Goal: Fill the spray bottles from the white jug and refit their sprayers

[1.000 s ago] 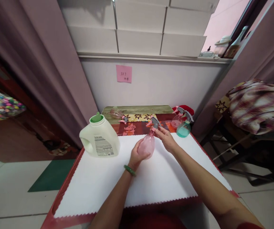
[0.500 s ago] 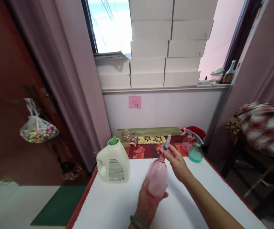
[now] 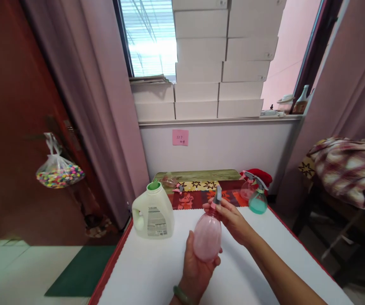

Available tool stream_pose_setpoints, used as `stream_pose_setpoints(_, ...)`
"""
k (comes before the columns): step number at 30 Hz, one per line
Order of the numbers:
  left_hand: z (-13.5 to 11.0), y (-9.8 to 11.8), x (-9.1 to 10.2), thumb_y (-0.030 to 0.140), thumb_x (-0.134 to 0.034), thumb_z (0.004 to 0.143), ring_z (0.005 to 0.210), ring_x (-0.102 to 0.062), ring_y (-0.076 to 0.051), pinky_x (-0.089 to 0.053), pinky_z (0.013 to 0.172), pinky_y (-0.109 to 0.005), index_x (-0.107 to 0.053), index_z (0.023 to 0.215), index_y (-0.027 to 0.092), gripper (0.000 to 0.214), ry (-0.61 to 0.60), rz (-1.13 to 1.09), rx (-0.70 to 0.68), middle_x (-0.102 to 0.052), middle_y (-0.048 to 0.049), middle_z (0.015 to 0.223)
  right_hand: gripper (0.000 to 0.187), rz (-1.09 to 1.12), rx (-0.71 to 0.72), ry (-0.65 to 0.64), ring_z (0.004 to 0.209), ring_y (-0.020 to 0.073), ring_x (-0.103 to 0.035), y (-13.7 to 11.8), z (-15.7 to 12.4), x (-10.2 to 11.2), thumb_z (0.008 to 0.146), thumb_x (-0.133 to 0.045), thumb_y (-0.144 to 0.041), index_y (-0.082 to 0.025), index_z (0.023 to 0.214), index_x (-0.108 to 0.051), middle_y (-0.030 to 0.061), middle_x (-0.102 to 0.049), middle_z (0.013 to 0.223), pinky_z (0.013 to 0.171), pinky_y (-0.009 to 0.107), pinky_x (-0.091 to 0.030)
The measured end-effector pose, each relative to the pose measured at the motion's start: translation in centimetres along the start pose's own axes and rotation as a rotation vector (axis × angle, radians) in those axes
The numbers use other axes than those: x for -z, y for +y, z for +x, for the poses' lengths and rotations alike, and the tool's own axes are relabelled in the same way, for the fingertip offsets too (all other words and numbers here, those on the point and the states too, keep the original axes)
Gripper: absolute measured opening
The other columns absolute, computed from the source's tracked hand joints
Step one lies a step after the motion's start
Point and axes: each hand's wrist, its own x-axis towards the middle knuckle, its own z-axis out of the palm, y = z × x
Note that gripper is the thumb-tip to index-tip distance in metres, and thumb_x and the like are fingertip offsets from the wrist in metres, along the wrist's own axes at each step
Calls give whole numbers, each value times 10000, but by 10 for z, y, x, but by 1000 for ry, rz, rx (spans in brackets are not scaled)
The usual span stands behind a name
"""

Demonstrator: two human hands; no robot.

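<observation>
Head: jug (image 3: pixel 156 214) near pink bottle (image 3: pixel 207 238)

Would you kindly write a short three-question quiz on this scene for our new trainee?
1. Which hand cups the body of the pink spray bottle held above the white cover?
2. True or false: the pale jug stands to the left of that bottle, as the wearer sees it.
3. Multiple choice: the spray bottle with green liquid is (a) lying flat, (b) upright, (c) upside down.

Key: 1. the left hand; 2. true; 3. b.
</observation>
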Motion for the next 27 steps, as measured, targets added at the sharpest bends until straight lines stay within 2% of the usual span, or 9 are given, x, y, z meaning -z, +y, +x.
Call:
stream_pose_setpoints(5, -14, 5, -10, 771, -549, 960, 708, -742, -264, -560, 553, -311, -704, 1239, 46, 792, -124, 27, 110, -775, -201, 898, 511, 23, 36, -25, 1093, 305, -761, -7, -5, -2, 797, -886, -595, -242, 1157, -796, 120, -841, 1125, 1071, 493, -519)
stream_pose_setpoints(9, -23, 6, -18, 832, -478, 949, 778, -772, -290, -613, 636, -331, -700, 1226, -19, 922, -140, -7, 236, -774, -258, 952, 460, 118, 30, -34, 1128, 310, -770, -8, -8, -1, 804, -890, -563, -247, 1129, -809, 115, -838, 1157, 1123, 503, -505)
stream_pose_setpoints(12, -26, 6, -22, 828, -502, 940, 765, -772, -284, -606, 620, -309, -692, 1221, -39, 931, -134, -39, 304, -769, -265, 942, 423, 162, 31, -44, 1152, 312, -769, -6, -9, 4, 817, -889, -537, -247, 1114, -810, 109, -838, 1161, 1141, 509, -504)
stream_pose_setpoints(15, -25, 6, -27, 816, -521, 937, 671, -744, -246, -558, 536, -268, -693, 1230, -3, 887, -111, -15, 324, -768, -228, 882, 416, 185, 44, -38, 1169, 317, -763, -5, -10, 8, 815, -890, -533, -242, 1103, -812, 110, -840, 1153, 1149, 522, -507)
stream_pose_setpoints(20, -22, 10, -32, 831, -525, 917, 600, -693, -213, -374, 383, -206, -698, 1224, 57, 851, -45, 24, 341, -760, -189, 859, 437, 203, 59, 22, 1145, 308, -765, -4, -11, 8, 814, -891, -546, -254, 1125, -799, 100, -839, 1160, 1165, 531, -494)
stream_pose_setpoints(23, -20, 12, -33, 825, -491, 935, 579, -665, -197, -315, 360, -193, -693, 1192, 47, 844, -26, 13, 343, -746, -191, 843, 442, 178, 54, 48, 1141, 301, -761, -4, -12, 9, 799, -908, -536, -257, 1123, -795, 94, -839, 1149, 1149, 510, -497)
stream_pose_setpoints(27, -19, 14, -37, 811, -526, 932, 580, -654, -191, -307, 362, -182, -670, 1266, 75, 820, -21, 16, 324, -746, -197, 860, 452, 150, 62, 81, 1151, 311, -755, -4, -12, 10, 781, -915, -550, -264, 1109, -795, 90, -840, 1136, 1108, 496, -514)
